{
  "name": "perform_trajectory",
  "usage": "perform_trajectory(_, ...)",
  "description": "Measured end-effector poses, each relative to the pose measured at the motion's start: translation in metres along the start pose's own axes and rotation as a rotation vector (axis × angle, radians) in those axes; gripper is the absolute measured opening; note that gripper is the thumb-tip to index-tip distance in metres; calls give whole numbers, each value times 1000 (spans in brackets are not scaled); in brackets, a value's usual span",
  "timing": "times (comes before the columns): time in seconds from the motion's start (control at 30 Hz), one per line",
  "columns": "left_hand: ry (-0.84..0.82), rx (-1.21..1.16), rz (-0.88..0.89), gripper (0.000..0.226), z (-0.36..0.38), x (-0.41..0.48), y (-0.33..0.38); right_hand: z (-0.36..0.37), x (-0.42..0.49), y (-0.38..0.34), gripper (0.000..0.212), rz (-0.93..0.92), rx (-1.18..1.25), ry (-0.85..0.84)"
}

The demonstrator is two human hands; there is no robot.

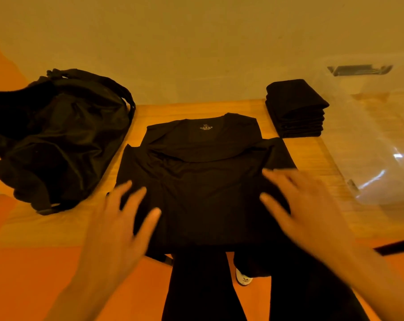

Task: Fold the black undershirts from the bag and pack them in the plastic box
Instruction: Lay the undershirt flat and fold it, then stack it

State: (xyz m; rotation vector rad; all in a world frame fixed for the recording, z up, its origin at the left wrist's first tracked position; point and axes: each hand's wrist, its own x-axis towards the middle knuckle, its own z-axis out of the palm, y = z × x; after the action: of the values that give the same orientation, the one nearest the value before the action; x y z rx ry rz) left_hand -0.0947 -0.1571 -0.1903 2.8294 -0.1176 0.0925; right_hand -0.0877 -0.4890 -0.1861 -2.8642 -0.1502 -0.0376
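Shirt [203,181] is lying flat, neck up, mid-frame on the desk [312,216], with its hem hanging over the near edge, likely spread out for folding. Left hand [117,225] is hovering over the shirt's lower left side with fingers spread, gripping nothing. Right hand [305,212] is sitting over the right side, also spread and empty; both are blurred, so contact is unclear, probably smoothing or reaching for the side folds. Bag [57,135] is slumping open at upper left, close for pulling the next one. Stack [296,110] of folded shirts is waiting at upper right, just beside the clear box [370,135] at right, not packed yet.
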Motion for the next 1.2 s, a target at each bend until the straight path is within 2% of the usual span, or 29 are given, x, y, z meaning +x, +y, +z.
perform_trajectory(0.03, 93, -34, 65, 57, -2, 17, -12, -9, 21, 4, 52, 22, 32, 47)
perform_trajectory(0.1, 126, -40, 160, 42, -8, 56, -30, -19, 66, 13, 47, 52, 27, 60)
perform_trajectory(0.23, -23, 82, 235, 52, -13, 116, -46, -21, 128, 23, 49, 62, -42, -122)
perform_trajectory(0.3, -110, 146, 238, 53, -14, 134, -46, -17, 140, 23, 42, 50, -64, -177)
perform_trajectory(0.4, -175, 167, 228, 47, -12, 148, -48, -10, 144, 26, 14, 22, -14, -71)
perform_trajectory(0.47, -144, 139, 240, 32, -7, 155, -53, -5, 143, 27, 6, 12, -9, -25)
perform_trajectory(0.57, -107, 106, 244, 6, -5, 162, -55, -5, 143, 30, 13, 52, 67, 53)
perform_trajectory(0.67, -110, -49, 157, 9, -6, 168, -54, -9, 147, 31, 8, 110, 219, 81)
perform_trajectory(0.8, -167, -228, 58, 17, -12, 172, -48, -11, 154, 35, 6, 70, 214, -22)
perform_trajectory(0.9, -217, -214, 75, 14, -14, 173, -47, -9, 155, 38, 4, 34, 182, -80)
perform_trajectory(1.07, -285, -136, 114, 19, -17, 177, -47, -4, 157, 41, 8, 8, 147, -33)
perform_trajectory(1.2, -269, -82, 112, 11, -20, 181, -50, 0, 154, 43, 14, 4, 65, -8)
